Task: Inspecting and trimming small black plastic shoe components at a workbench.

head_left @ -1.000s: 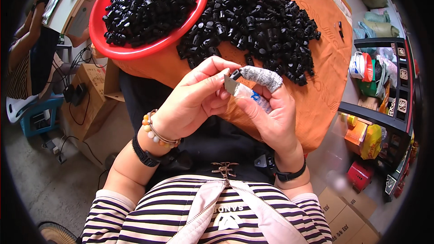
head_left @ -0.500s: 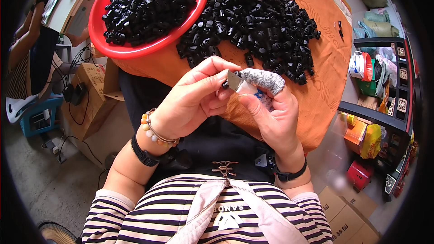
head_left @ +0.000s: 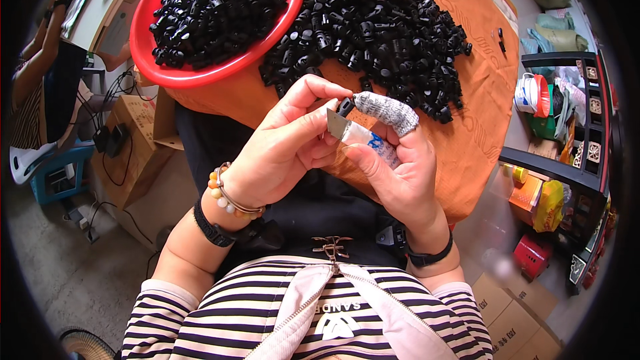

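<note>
Above my lap, my left hand (head_left: 280,133) pinches a small black plastic part (head_left: 345,107) between thumb and fingertips. My right hand (head_left: 410,170) is closed round a flat metal blade (head_left: 337,125) whose handle (head_left: 363,139) is wrapped in white with blue marks. A grey knitted finger cover (head_left: 387,111) sleeves the right index finger, which reaches over to the black part. The blade lies just below the part, close to my left thumb; whether it touches is hard to see. Beyond my hands spreads a pile of similar black parts (head_left: 393,40).
A red basin (head_left: 220,80) heaped with black parts stands far left on the orange tablecloth (head_left: 460,160). At right is a dark shelf rack (head_left: 553,163) with bags and tubs. Cardboard boxes (head_left: 513,313) sit lower right. Another person's arm (head_left: 43,53) shows at far left, near a blue stool (head_left: 60,173).
The blade has tilted and drawn slightly down and left from the black part, showing more of the part and the wrapped handle. Both hands keep their hold.
</note>
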`<control>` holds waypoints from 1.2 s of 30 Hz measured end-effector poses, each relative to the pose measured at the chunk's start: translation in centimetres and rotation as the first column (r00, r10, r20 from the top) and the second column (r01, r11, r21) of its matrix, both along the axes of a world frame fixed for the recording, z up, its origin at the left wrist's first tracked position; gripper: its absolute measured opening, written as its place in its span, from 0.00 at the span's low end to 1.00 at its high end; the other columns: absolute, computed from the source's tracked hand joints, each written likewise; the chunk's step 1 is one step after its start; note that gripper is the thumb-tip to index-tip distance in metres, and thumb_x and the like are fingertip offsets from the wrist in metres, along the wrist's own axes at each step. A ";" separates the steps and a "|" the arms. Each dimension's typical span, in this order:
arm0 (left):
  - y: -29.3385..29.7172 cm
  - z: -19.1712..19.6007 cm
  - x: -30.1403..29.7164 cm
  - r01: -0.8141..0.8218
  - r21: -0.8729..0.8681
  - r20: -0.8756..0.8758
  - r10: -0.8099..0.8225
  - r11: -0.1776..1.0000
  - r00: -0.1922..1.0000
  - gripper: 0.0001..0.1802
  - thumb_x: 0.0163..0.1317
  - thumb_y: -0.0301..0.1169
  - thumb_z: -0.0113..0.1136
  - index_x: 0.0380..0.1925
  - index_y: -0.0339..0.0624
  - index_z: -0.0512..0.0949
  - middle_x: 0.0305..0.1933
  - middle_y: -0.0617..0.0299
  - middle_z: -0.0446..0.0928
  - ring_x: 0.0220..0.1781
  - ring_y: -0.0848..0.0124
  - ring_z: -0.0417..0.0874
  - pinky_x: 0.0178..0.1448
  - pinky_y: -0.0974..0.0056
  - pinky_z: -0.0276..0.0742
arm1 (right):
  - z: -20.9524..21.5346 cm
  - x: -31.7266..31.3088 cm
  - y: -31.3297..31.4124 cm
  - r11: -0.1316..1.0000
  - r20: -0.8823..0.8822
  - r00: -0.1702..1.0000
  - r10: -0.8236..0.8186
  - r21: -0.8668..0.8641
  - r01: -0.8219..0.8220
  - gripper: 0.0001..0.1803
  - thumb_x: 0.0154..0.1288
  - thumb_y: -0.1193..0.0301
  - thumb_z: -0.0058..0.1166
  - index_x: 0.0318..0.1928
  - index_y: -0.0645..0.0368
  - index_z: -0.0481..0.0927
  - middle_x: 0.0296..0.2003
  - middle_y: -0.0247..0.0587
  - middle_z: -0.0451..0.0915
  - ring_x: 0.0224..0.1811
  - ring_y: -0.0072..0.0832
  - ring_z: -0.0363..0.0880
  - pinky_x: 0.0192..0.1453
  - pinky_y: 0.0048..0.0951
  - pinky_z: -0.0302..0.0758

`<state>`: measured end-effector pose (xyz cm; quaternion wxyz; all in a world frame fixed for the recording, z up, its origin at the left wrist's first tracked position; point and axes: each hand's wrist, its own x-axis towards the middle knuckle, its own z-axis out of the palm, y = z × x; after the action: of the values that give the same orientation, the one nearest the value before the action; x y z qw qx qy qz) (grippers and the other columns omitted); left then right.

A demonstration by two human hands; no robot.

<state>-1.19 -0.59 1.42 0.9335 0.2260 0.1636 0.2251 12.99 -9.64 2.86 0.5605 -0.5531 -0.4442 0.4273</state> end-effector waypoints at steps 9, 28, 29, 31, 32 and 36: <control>-0.1 -0.3 -0.1 -0.017 0.017 -0.006 0.017 1.000 1.000 0.11 0.66 0.32 0.47 0.48 0.45 0.67 0.32 0.72 0.67 0.31 0.86 0.65 0.32 0.78 0.62 | 0.0 -0.2 0.1 1.000 -0.019 1.000 -0.019 0.010 0.019 0.21 0.60 0.75 0.55 0.53 0.66 0.67 0.34 0.38 0.78 0.35 0.16 0.76 0.39 0.17 0.73; -0.1 0.0 0.1 0.007 -0.064 -0.061 -0.011 0.998 0.998 0.14 0.64 0.32 0.46 0.49 0.43 0.65 0.27 0.69 0.64 0.23 0.83 0.57 0.26 0.77 0.54 | -0.3 0.8 0.3 0.993 -0.135 0.985 -0.111 -0.048 0.106 0.26 0.65 0.69 0.50 0.59 0.68 0.60 0.39 0.32 0.72 0.41 0.14 0.67 0.45 0.12 0.63; -0.2 0.0 0.1 0.006 -0.065 -0.063 -0.010 0.998 0.998 0.14 0.64 0.32 0.46 0.49 0.43 0.65 0.27 0.69 0.64 0.23 0.83 0.57 0.26 0.77 0.54 | -0.4 0.8 0.4 0.993 -0.137 0.984 -0.111 -0.048 0.106 0.26 0.65 0.69 0.50 0.59 0.68 0.60 0.39 0.32 0.72 0.41 0.14 0.67 0.45 0.12 0.63; -0.2 0.0 0.2 0.007 -0.070 -0.059 -0.012 0.998 0.998 0.14 0.64 0.32 0.46 0.49 0.43 0.65 0.27 0.69 0.64 0.23 0.83 0.56 0.26 0.77 0.53 | -0.6 0.9 0.4 0.998 -0.184 0.981 -0.063 -0.012 0.062 0.27 0.64 0.70 0.51 0.60 0.67 0.58 0.33 0.28 0.68 0.36 0.11 0.65 0.40 0.11 0.63; -0.2 0.0 0.2 0.011 -0.070 -0.057 -0.015 0.997 0.998 0.14 0.64 0.32 0.46 0.49 0.43 0.65 0.27 0.69 0.64 0.23 0.83 0.56 0.26 0.77 0.53 | -0.3 0.8 0.6 0.998 -0.182 0.981 -0.067 -0.013 0.065 0.27 0.64 0.70 0.51 0.60 0.67 0.58 0.33 0.28 0.68 0.36 0.11 0.65 0.40 0.11 0.63; -0.3 -0.6 0.1 0.053 -0.056 -0.015 -0.054 0.997 0.998 0.13 0.64 0.32 0.46 0.49 0.43 0.65 0.27 0.69 0.65 0.22 0.83 0.57 0.25 0.77 0.53 | 0.0 -0.6 1.9 0.998 -0.181 0.981 -0.063 -0.014 0.062 0.28 0.62 0.74 0.53 0.60 0.67 0.58 0.30 0.27 0.67 0.32 0.09 0.63 0.35 0.10 0.61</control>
<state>-1.10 -0.93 0.77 0.9437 0.2063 0.1713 0.1936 12.37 -7.72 2.86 0.6095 -0.5279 -0.3718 0.4601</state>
